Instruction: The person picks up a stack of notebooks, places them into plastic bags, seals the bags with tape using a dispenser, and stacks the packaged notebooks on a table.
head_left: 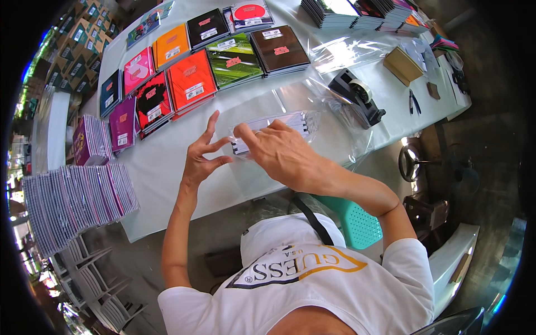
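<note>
White, black-marked oblong stack in clear plastic film (295,121), set in from near edge of white-covered counter (167,190)
Left hand (202,159) wide, thumb and index curved apart at stack's left end; right hand (282,151) bent over its top, can't tell if gripping

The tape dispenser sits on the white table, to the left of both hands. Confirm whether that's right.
Wrong side: the head view shows the tape dispenser to the right of both the left hand and the right hand. It does sit on the white table.
</note>
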Available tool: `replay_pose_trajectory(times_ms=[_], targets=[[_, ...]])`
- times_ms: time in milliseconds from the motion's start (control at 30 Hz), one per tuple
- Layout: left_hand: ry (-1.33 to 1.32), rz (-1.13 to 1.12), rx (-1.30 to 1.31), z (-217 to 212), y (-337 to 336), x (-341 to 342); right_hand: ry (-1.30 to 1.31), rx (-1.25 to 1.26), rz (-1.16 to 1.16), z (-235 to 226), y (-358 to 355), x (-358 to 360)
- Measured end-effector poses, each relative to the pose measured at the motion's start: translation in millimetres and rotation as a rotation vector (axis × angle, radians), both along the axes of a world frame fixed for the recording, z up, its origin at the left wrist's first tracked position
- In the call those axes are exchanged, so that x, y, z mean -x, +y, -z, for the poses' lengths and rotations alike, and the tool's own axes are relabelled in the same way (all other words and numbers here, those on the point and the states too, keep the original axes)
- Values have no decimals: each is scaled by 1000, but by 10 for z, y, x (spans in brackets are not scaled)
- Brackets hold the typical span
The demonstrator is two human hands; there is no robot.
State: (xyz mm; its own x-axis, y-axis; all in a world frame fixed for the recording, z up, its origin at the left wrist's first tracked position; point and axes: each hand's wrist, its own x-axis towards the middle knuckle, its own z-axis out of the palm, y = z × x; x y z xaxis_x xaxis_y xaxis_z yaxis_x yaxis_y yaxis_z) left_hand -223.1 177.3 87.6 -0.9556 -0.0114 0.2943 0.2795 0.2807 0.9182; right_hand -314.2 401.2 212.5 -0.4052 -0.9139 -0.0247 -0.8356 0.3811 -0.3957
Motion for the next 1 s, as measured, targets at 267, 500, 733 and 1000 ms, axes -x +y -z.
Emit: replay_pose_trajectory(times_ms=[267, 500, 733, 1000], targets=[[-54, 20, 79, -44, 17, -13, 119, 99, -209, -193, 386, 534], [-78, 18, 110, -40, 5, -8, 445, 353, -11, 99, 216, 844], [-98, 151, 383, -301, 103, 239, -158, 453, 103, -47, 253, 1121], [-144, 174, 247, -257, 241, 285, -631, 693, 15, 979, 1033, 954]])
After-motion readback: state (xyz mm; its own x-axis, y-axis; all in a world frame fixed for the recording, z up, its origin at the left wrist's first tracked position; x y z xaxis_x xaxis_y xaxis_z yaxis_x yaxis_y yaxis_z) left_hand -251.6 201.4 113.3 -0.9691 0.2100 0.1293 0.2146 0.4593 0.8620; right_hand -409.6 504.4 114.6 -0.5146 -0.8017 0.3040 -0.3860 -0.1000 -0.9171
